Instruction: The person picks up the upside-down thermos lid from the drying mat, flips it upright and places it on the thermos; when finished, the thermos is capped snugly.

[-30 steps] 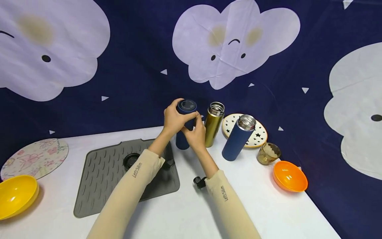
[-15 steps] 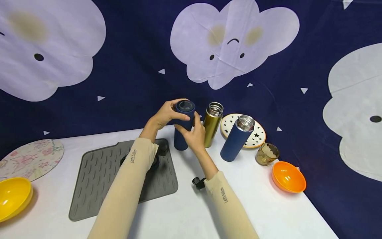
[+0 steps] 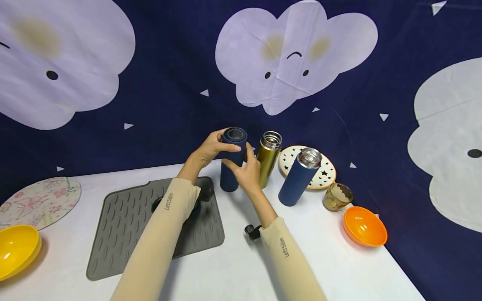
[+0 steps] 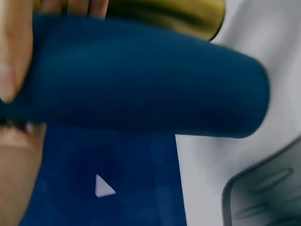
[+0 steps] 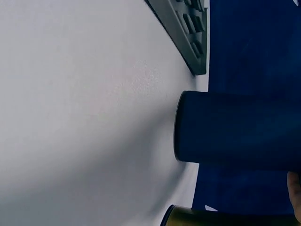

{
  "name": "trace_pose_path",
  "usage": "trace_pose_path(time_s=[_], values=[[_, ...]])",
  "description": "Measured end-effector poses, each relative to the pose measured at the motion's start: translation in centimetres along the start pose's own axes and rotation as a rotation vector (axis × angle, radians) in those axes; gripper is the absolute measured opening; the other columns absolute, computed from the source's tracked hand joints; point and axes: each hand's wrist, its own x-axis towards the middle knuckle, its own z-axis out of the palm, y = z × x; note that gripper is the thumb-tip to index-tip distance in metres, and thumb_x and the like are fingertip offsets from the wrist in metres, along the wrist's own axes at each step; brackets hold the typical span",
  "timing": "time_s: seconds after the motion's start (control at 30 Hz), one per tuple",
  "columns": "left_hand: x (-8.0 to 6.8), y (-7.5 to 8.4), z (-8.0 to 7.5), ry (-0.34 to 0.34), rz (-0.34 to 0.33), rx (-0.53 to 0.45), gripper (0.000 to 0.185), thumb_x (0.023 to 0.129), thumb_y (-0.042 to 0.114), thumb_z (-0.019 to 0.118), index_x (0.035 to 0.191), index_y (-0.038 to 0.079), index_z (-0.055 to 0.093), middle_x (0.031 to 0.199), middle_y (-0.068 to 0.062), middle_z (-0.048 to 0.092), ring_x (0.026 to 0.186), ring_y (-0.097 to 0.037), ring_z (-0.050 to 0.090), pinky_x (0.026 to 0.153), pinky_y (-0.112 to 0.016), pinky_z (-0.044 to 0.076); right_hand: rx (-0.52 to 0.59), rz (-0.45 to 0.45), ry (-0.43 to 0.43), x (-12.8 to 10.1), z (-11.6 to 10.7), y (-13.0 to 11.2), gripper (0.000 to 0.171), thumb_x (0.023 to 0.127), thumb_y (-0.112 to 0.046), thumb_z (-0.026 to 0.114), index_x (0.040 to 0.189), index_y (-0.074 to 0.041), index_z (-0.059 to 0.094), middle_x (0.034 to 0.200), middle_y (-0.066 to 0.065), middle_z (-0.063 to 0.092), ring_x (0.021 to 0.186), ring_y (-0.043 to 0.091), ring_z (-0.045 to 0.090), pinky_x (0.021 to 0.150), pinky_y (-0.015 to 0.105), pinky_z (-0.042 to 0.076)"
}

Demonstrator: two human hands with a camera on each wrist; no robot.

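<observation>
A dark blue thermos (image 3: 229,179) with a capped top stands upright at the back of the table, in the middle of the head view. My left hand (image 3: 211,149) grips it around the top, thumb across the front. Lower on the body, my right hand (image 3: 247,170) holds it from the right side. The left wrist view shows the smooth blue thermos body (image 4: 150,80) between fingers at the left edge. In the right wrist view its base (image 5: 188,127) appears at or just above the white table; contact is unclear.
Close on the right stand an uncapped gold bottle (image 3: 267,161) and an uncapped blue bottle (image 3: 295,184). Behind are a star-patterned plate (image 3: 289,158), a brown glass (image 3: 335,201) and an orange bowl (image 3: 367,239). Leftward lie a grey mat (image 3: 120,225), a partly hidden black round piece (image 3: 156,203) and a yellow bowl (image 3: 22,255).
My left wrist and forearm have swung left, turning the left hand about the thermos top. The right hand keeps nearly the same hold. The whole view has shifted slightly.
</observation>
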Motion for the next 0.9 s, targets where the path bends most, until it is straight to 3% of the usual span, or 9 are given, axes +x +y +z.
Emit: trace_pose_path(time_s=[0.13, 0.27, 0.37, 0.47, 0.57, 0.7, 0.8, 0.9], values=[[-1.1, -0.1, 1.8, 0.157, 0.101, 0.132, 0.066, 0.079, 0.008, 0.08, 0.138, 0.006, 0.052, 0.123, -0.01, 0.064, 0.111, -0.024, 0.061, 0.101, -0.04, 0.048, 0.001, -0.016, 0.014, -0.1, 0.0, 0.1, 0.074, 0.076, -0.022, 0.086, 0.14, -0.007, 0.051, 0.122, 0.015, 0.068, 0.106, 0.03, 0.068, 0.094, 0.044, 0.054], [-2.0, -0.3, 3.7, 0.398, 0.213, 0.296, 0.073, 0.075, 0.014, 0.086, 0.138, 0.005, 0.049, 0.125, -0.016, 0.062, 0.107, -0.029, 0.063, 0.09, -0.04, 0.053, -0.005, -0.031, 0.021, -0.3, 0.3, 0.1, 0.07, 0.076, -0.015, 0.084, 0.138, -0.005, 0.052, 0.121, 0.02, 0.068, 0.103, 0.035, 0.069, 0.092, 0.047, 0.054], [-2.5, -0.3, 4.8, 0.559, 0.241, 0.379, 0.074, 0.072, 0.022, 0.088, 0.134, 0.005, 0.052, 0.12, -0.015, 0.066, 0.104, -0.03, 0.064, 0.089, -0.041, 0.052, -0.001, -0.037, 0.015, -0.4, 0.6, 0.0, 0.066, 0.075, -0.01, 0.08, 0.135, -0.004, 0.053, 0.115, 0.023, 0.069, 0.1, 0.04, 0.069, 0.089, 0.051, 0.054], [-2.6, -0.2, 5.2, 0.642, 0.252, 0.415, 0.072, 0.071, 0.025, 0.089, 0.131, 0.005, 0.056, 0.117, -0.015, 0.068, 0.104, -0.03, 0.063, 0.093, -0.043, 0.049, 0.012, -0.043, 0.014, -0.5, 0.8, -0.1, 0.062, 0.076, -0.009, 0.078, 0.132, -0.002, 0.054, 0.112, 0.024, 0.069, 0.099, 0.042, 0.068, 0.089, 0.055, 0.053], [-2.8, -0.1, 4.8, 0.639, 0.258, 0.445, 0.07, 0.072, 0.026, 0.089, 0.131, 0.005, 0.058, 0.118, -0.014, 0.068, 0.105, -0.03, 0.063, 0.094, -0.044, 0.047, 0.014, -0.048, 0.018, -0.5, 0.9, -0.1, 0.065, 0.076, -0.011, 0.08, 0.134, 0.0, 0.053, 0.113, 0.024, 0.069, 0.101, 0.042, 0.068, 0.091, 0.053, 0.053], [-3.7, 0.4, 3.6, 0.521, 0.227, 0.461, 0.075, 0.077, 0.024, 0.087, 0.139, 0.003, 0.051, 0.131, -0.015, 0.062, 0.12, -0.03, 0.058, 0.104, -0.045, 0.044, 0.005, -0.037, 0.008, -0.4, 0.8, -0.2, 0.073, 0.077, -0.017, 0.083, 0.139, 0.0, 0.049, 0.119, 0.024, 0.067, 0.104, 0.04, 0.067, 0.093, 0.05, 0.054], [-5.5, 1.2, 2.2, 0.434, 0.185, 0.496, 0.075, 0.082, 0.022, 0.082, 0.144, 0.001, 0.046, 0.143, -0.015, 0.054, 0.134, -0.03, 0.049, 0.114, -0.046, 0.035, 0.011, -0.004, -0.007, -0.4, 0.6, -0.4, 0.077, 0.077, -0.021, 0.085, 0.141, 0.0, 0.047, 0.121, 0.023, 0.066, 0.106, 0.037, 0.067, 0.096, 0.049, 0.052], [-8.2, 2.1, 0.2, 0.372, 0.15, 0.519, 0.066, 0.089, 0.021, 0.076, 0.145, 0.003, 0.046, 0.149, -0.015, 0.048, 0.139, -0.03, 0.044, 0.118, -0.045, 0.031, 0.016, 0.043, -0.013, -0.3, -0.1, -0.4, 0.079, 0.077, -0.024, 0.086, 0.141, -0.001, 0.047, 0.119, 0.021, 0.067, 0.107, 0.036, 0.066, 0.099, 0.049, 0.05]])
